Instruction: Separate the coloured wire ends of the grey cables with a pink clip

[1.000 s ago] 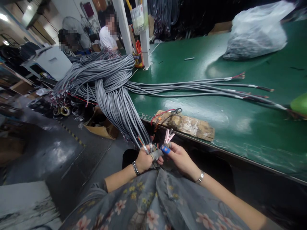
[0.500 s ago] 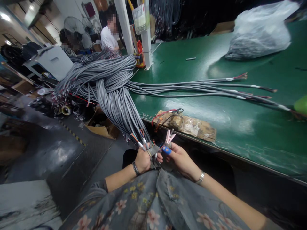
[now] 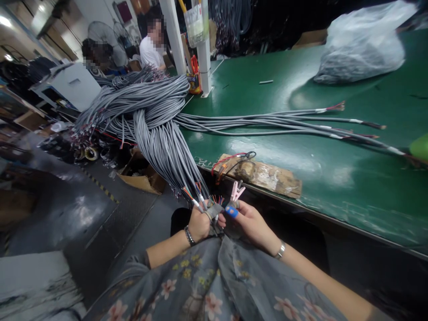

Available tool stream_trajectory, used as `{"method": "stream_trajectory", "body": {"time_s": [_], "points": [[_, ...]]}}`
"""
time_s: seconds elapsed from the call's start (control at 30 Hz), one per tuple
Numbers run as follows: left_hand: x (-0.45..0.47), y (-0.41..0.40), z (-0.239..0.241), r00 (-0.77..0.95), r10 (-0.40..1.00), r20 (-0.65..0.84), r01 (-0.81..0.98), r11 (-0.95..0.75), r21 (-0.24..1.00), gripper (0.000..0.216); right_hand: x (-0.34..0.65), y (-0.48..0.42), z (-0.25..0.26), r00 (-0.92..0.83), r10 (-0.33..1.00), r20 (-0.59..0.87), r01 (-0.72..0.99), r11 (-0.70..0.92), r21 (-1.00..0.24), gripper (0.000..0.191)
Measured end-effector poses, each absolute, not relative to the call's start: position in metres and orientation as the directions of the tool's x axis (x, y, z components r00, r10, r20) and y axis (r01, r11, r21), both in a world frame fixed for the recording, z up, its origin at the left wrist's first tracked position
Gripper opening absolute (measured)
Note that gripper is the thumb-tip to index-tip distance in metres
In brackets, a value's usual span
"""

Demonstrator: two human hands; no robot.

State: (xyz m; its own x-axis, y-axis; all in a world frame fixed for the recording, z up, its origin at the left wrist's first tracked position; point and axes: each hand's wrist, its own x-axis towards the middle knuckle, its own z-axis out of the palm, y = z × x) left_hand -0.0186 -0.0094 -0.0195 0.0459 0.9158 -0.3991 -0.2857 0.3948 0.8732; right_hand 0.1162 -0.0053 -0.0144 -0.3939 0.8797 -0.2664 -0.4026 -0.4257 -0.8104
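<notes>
My left hand (image 3: 201, 221) is closed around the ends of several grey cables (image 3: 198, 204), whose thin coloured wires fan out above the fist. Grey tape wraps its thumb. Close beside it, my right hand (image 3: 249, 217) pinches at the wire tips (image 3: 219, 199); blue tape (image 3: 231, 211) covers its thumb. What lies between its fingertips is too small to make out. A pink clothespin (image 3: 237, 191) stands just above the right fingers, at the table edge. From the left hand the cables run up into a large grey cable bundle (image 3: 160, 116) draped over the table corner.
On the green table (image 3: 267, 156) lie a worn wooden board (image 3: 267, 178) with red and black leads, several stripped cables (image 3: 267, 127) and a plastic bag (image 3: 364, 44). A white post (image 3: 204, 53) rises behind. A cardboard box (image 3: 142, 174) sits on the floor; a person (image 3: 152, 49) is beyond.
My right hand has shifted very slightly, and more of the coloured wire tips show spread between the hands. The left hand keeps its hold on the cables.
</notes>
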Motion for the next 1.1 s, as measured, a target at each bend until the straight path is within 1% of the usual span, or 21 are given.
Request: {"method": "stream_trajectory", "body": {"time_s": [0.1, 0.2, 0.33, 0.4, 0.5, 0.6, 0.7, 0.77, 0.83, 0.9, 0.97, 1.03, 1.1], "points": [[-0.018, -0.009, -0.019, 0.019, 0.909, -0.417, -0.300, 0.403, 0.865, 0.048, 0.118, -0.005, -0.016, -0.369, 0.894, -0.256, -0.354, -0.389, -0.850, 0.042], [-0.019, -0.011, -0.019, 0.030, 0.916, -0.400, -0.284, 0.391, 0.875, 0.048, 0.120, -0.004, -0.015, -0.369, 0.885, -0.286, -0.312, -0.407, -0.858, 0.044], [-0.021, -0.013, -0.018, 0.059, 0.932, -0.357, -0.273, 0.359, 0.892, 0.049, 0.125, -0.004, -0.018, -0.402, 0.863, -0.307, -0.369, -0.459, -0.808, 0.043], [-0.023, -0.014, -0.017, 0.100, 0.936, -0.337, -0.290, 0.352, 0.890, 0.049, 0.129, -0.002, -0.022, -0.429, 0.852, -0.301, -0.422, -0.484, -0.767, 0.041], [-0.025, -0.012, -0.013, 0.203, 0.924, -0.324, -0.334, 0.377, 0.864, 0.047, 0.133, 0.008, -0.029, -0.413, 0.854, -0.315, -0.492, -0.501, -0.712, 0.041], [-0.025, -0.008, -0.009, 0.310, 0.892, -0.330, -0.352, 0.430, 0.831, 0.044, 0.134, 0.022, -0.032, -0.391, 0.865, -0.315, -0.503, -0.488, -0.714, 0.043], [-0.021, -0.003, -0.003, 0.356, 0.866, -0.352, -0.348, 0.472, 0.810, 0.045, 0.130, 0.031, -0.028, -0.354, 0.900, -0.255, -0.490, -0.411, -0.769, 0.046], [-0.018, 0.000, -0.001, 0.353, 0.856, -0.376, -0.340, 0.492, 0.801, 0.045, 0.126, 0.033, -0.025, -0.250, 0.947, -0.201, -0.465, -0.300, -0.833, 0.050], [-0.016, 0.002, 0.001, 0.347, 0.848, -0.400, -0.326, 0.509, 0.797, 0.044, 0.123, 0.032, -0.023, -0.135, 0.979, -0.151, -0.401, -0.193, -0.896, 0.053], [-0.015, 0.003, 0.000, 0.345, 0.842, -0.414, -0.311, 0.519, 0.796, 0.043, 0.120, 0.031, -0.023, -0.078, 0.988, -0.137, -0.381, -0.156, -0.911, 0.054], [-0.014, 0.003, -0.001, 0.346, 0.839, -0.420, -0.297, 0.522, 0.799, 0.044, 0.117, 0.031, -0.023, -0.122, 0.975, -0.188, -0.468, -0.223, -0.855, 0.051], [-0.014, 0.004, -0.002, 0.339, 0.842, -0.419, -0.292, 0.518, 0.804, 0.044, 0.116, 0.033, -0.024, -0.202, 0.947, -0.250, -0.586, -0.321, -0.744, 0.048], [-0.014, 0.004, -0.003, 0.323, 0.851, -0.414, -0.294, 0.506, 0.811, 0.044, 0.115, 0.035, -0.025, -0.262, 0.923, -0.281, -0.653, -0.384, -0.653, 0.044]]}}
